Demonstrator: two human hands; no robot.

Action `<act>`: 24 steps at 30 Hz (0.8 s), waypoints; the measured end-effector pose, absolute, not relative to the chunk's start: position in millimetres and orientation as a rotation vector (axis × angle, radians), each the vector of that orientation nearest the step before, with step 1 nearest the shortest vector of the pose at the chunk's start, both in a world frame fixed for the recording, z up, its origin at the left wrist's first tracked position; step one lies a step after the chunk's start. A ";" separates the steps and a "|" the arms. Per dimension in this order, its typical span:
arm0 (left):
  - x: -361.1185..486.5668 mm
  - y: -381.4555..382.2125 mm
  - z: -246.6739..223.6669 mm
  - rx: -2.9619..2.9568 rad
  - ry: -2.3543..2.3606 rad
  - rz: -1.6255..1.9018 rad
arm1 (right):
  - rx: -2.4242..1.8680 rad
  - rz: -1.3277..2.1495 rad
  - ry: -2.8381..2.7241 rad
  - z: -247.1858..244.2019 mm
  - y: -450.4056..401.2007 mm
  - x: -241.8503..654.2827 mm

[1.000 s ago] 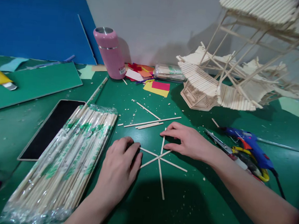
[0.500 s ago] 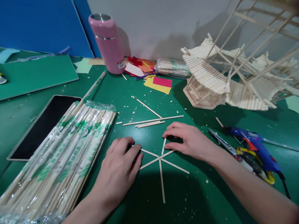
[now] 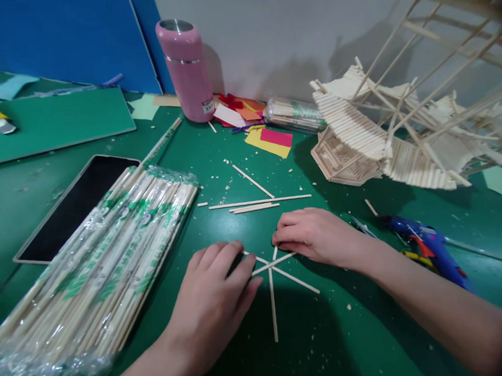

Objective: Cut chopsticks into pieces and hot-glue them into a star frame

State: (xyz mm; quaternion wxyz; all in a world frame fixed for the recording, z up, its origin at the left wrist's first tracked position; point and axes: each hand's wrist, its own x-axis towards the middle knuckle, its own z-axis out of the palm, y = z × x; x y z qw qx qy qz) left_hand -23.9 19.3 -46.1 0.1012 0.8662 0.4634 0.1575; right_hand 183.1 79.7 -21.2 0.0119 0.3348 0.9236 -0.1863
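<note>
Six thin wooden arms make a star of crossed sticks [image 3: 272, 265] on the green table [image 3: 376, 357], meeting in the middle between the person's two hands. The left hand [image 3: 222, 286] is bent over the star's left ends, its fingers curled and its thumb set apart from them; whether it pinches a stick cannot be told. The right hand [image 3: 310, 235] has its fingers gathered close at the upper arm, covering its far end, and its grip on it is hidden too. Just beyond the hands lie several loose sticks [image 3: 261, 202] among pale crumbs. To the left, a clear-wrapped bundle of sticks [image 3: 112, 264] partly covers a dark flat device [image 3: 77, 207]. A pink bottle [image 3: 190, 80] stands near the wall, beside scraps of coloured paper [image 3: 276, 137]. On the right, a blue glue gun [image 3: 434, 246] lies in front of a large stick-built model [image 3: 354, 123].
</note>
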 end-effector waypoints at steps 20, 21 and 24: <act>-17.6 19.3 -55.1 2.535 1.302 0.531 | 0.920 -0.554 2.889 -20.4 82.7 179.5; -17.4 19.3 -55.4 2.541 1.299 0.542 | 0.926 -0.556 2.890 -20.6 82.6 179.5; -16.7 19.9 -55.9 2.547 1.292 0.557 | 0.941 -0.564 2.890 -21.8 82.0 179.8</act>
